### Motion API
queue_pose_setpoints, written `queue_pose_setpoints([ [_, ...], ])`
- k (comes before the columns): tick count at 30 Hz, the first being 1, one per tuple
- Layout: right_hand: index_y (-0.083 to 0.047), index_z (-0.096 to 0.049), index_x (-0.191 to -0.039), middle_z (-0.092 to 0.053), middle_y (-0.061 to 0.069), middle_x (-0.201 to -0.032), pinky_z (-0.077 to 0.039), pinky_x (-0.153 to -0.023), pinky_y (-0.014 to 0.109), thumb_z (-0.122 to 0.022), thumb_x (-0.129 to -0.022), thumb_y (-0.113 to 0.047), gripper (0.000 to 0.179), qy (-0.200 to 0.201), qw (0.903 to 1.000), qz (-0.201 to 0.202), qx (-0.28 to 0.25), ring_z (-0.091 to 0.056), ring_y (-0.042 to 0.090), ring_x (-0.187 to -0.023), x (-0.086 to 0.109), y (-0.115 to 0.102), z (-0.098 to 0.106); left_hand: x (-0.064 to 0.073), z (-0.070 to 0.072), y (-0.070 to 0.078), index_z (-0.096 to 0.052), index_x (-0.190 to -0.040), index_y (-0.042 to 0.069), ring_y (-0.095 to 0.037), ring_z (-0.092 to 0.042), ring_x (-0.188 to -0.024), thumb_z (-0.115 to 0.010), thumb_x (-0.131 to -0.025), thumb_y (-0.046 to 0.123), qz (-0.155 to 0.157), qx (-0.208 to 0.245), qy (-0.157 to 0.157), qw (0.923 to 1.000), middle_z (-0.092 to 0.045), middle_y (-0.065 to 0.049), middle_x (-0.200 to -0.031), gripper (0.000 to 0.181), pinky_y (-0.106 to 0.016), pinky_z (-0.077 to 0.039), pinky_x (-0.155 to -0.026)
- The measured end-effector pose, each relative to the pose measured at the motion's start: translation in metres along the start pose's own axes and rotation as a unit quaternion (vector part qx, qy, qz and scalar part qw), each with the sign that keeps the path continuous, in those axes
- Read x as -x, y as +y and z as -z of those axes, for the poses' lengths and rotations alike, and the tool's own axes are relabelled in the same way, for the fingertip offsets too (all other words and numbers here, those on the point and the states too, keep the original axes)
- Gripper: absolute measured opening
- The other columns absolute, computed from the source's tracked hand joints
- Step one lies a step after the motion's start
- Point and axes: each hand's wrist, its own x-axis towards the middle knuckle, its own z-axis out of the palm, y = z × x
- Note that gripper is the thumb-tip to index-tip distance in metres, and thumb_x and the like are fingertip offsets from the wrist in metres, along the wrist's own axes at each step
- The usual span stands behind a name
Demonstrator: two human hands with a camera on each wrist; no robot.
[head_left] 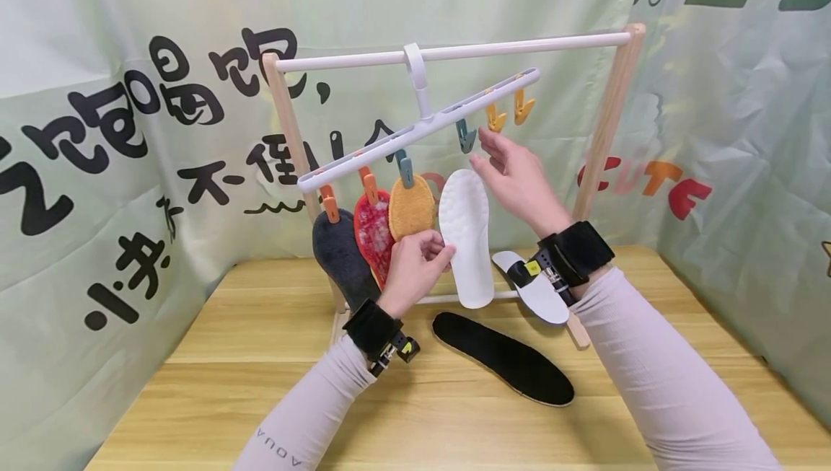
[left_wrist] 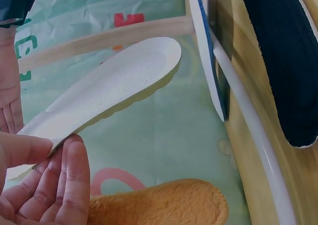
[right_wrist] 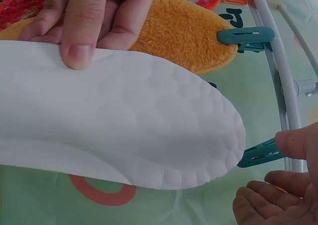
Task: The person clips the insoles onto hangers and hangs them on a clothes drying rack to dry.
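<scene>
My left hand point(head_left: 418, 265) pinches the edge of a white insole point(head_left: 466, 240) between thumb and fingers, holding it upright below the hanger. In the right wrist view the insole's bumpy rounded end lies close to a teal clip point(right_wrist: 261, 153). My right hand point(head_left: 516, 179) is beside that clip, fingers loosely bent and nothing gripped; whether its thumb touches the clip I cannot tell. From the tilted white hanger point(head_left: 422, 125) hang a dark grey insole point(head_left: 340, 251), a red patterned insole point(head_left: 374, 233) and a fuzzy orange-yellow insole point(head_left: 412, 204), each by a clip.
Two yellow clips point(head_left: 495, 119) hang at the hanger's raised right end. A wood-and-white rack point(head_left: 607, 121) carries the hanger. On the wooden table point(head_left: 273, 384) lies a black insole point(head_left: 503, 357). Another white insole point(head_left: 545, 299) leans on the rack's lower bar. Printed cloth surrounds the table.
</scene>
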Motion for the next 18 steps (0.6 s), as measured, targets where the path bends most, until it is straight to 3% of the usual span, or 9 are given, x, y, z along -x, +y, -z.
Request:
queue_pose_setpoints([
  [4, -0.004, -0.035, -0.166, -0.041, 0.017, -0.171, -0.037, -0.13, 0.045, -0.056, -0.112, -0.035, 0.066, -0.003, 1.0, 0.0, -0.001, -0.042, 0.031, -0.159, -0.006, -0.001, -0.003, -0.002, 0.001, -0.001, -0.074, -0.093, 0.004, -0.031, -0.079, -0.077, -0.077, -0.099, 0.014, -0.001, -0.007, 0.005, 1.0, -0.08, -0.012, -0.088, 0.013, -0.025, -0.062, -0.069],
  [9, -0.001, -0.036, -0.165, -0.052, 0.024, -0.161, -0.041, -0.126, 0.05, -0.055, -0.113, -0.033, 0.064, 0.0, 1.0, 0.004, -0.005, -0.053, 0.037, -0.15, -0.012, -0.002, -0.007, -0.003, 0.001, -0.001, -0.074, -0.092, 0.003, -0.023, -0.078, -0.072, -0.077, -0.099, 0.014, -0.002, -0.006, 0.007, 1.0, -0.08, -0.012, -0.087, 0.013, -0.025, -0.062, -0.069],
  [18, -0.004, -0.039, -0.165, -0.06, 0.023, -0.154, -0.044, -0.124, 0.052, -0.051, -0.115, -0.031, 0.058, 0.004, 0.9999, 0.003, -0.016, -0.059, 0.037, -0.144, -0.015, -0.007, -0.013, -0.005, 0.003, -0.003, -0.074, -0.091, 0.004, -0.019, -0.076, -0.07, -0.077, -0.099, 0.014, -0.003, -0.007, 0.011, 0.9999, -0.08, -0.012, -0.087, 0.013, -0.025, -0.062, -0.07],
])
